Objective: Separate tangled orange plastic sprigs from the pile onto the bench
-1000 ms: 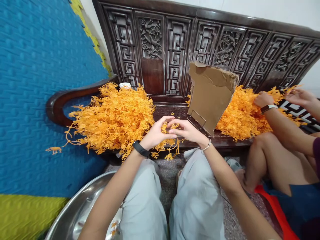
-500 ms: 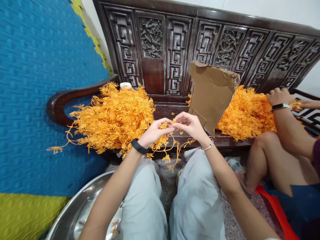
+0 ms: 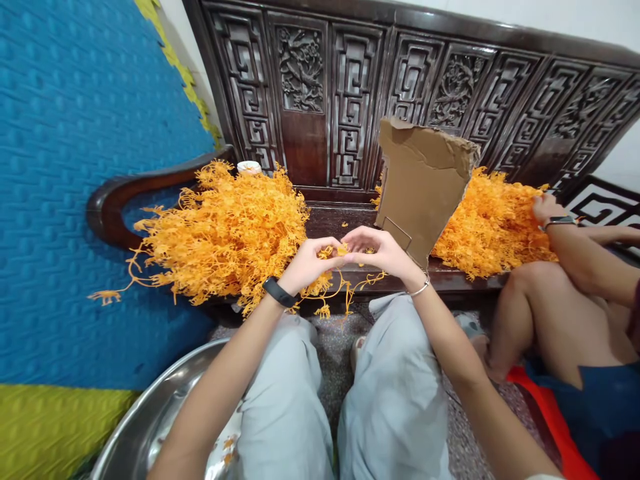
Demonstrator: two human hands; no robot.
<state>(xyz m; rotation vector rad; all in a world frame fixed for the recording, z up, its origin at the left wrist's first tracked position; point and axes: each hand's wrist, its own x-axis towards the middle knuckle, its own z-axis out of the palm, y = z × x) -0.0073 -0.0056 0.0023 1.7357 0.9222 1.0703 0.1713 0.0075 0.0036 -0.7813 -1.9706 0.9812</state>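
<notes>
My left hand (image 3: 311, 264), with a black band on its wrist, is closed in a pinch on an orange tufted strand (image 3: 342, 251). Facing it, my right hand (image 3: 384, 253), with a thin bracelet, pinches the same strand; the fingertips of both hands meet around it. Loose ends of the strand dangle below my fingers over the bench's front edge. Just left of my hands lies a big heap of orange tufted strands (image 3: 230, 233) on the dark wooden bench (image 3: 333, 223). What exactly sits between my fingertips is partly hidden.
A cardboard piece (image 3: 423, 187) stands upright on the bench. Behind it, a second orange heap (image 3: 495, 227) lies by a co-worker's hand (image 3: 547, 208). A metal basin (image 3: 165, 407) is at my lower left, beside blue foam matting (image 3: 75, 200). A white round object (image 3: 249, 167) shows behind the left heap.
My hands have drawn slightly closer around the strand, and its hanging ends have shifted upward. The co-worker's hand has moved lower at the right heap.
</notes>
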